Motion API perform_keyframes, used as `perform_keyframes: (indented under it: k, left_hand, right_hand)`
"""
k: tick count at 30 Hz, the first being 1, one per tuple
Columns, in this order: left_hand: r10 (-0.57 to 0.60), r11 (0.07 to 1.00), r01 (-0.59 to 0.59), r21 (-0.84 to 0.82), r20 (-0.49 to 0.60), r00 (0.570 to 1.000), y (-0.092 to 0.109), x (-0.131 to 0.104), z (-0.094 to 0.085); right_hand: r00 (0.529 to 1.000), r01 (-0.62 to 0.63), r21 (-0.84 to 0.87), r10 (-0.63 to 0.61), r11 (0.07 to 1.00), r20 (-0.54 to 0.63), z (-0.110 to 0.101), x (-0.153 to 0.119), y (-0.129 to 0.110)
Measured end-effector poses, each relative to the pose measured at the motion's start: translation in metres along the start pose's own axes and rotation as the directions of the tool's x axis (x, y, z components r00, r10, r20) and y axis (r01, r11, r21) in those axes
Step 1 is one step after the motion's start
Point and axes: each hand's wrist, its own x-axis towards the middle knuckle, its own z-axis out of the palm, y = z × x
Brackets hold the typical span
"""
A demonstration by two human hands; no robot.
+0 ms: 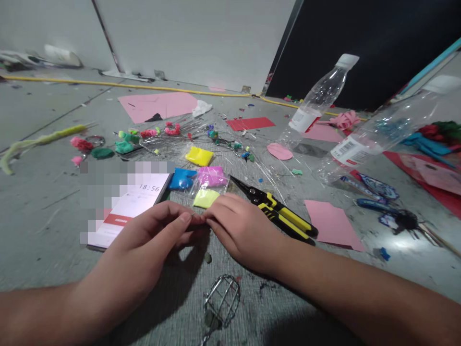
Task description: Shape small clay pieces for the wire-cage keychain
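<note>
My left hand [158, 235] and my right hand [241, 226] meet in the middle, fingertips pinched together. Whatever lies between them is hidden or too small to name. Just beyond the fingers are small clear packets of coloured clay: light yellow [206, 198], pink [212, 176], blue [183, 179] and yellow [199, 156]. Beside my left hand lies a lit phone [139, 202], partly pixelated. Black and yellow pliers [284, 215] rest past my right wrist. Nearer to me is a small wire cage [222, 300] with a dark lump in it, and a dark green bit [208, 258] lies above it.
Two clear plastic bottles [324, 93] [391, 127] stand at the right. Pink paper [333, 223], a red strip [251, 123] and a larger pink sheet [154, 106] lie about. Twisted colourful wire pieces [124, 146] spread behind the phone. A yellow cable [144, 86] runs along the wall. Keys [406, 218] lie right.
</note>
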Motion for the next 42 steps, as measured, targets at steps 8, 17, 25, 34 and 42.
perform_keyframes:
  k: [8,17,25,34,42]
  left_hand:
    - [0.008,0.998,-0.008,0.055,-0.011,1.000,0.002,0.000,0.001]
    - [0.094,0.958,-0.134,0.252,0.166,0.982,0.017,-0.002,0.003]
    - [0.117,0.925,-0.166,0.341,0.158,0.980,0.014,0.000,-0.001]
    - [0.106,0.960,-0.138,0.242,0.140,0.984,0.015,-0.006,0.001]
    - [0.038,0.997,-0.042,0.066,0.059,0.998,0.009,-0.004,0.001]
  right_hand:
    - [0.988,-0.048,0.178,0.073,0.983,-0.137,-0.006,-0.004,-0.002]
    - [0.935,0.161,0.347,-0.031,0.924,-0.353,-0.004,-0.009,-0.008]
    - [0.937,0.143,0.287,-0.036,0.947,-0.346,-0.004,-0.011,-0.011]
    - [0.919,0.152,0.138,-0.088,0.979,-0.384,-0.005,-0.014,-0.011]
    - [0.911,0.115,0.176,-0.033,0.978,-0.410,-0.005,-0.015,-0.012]
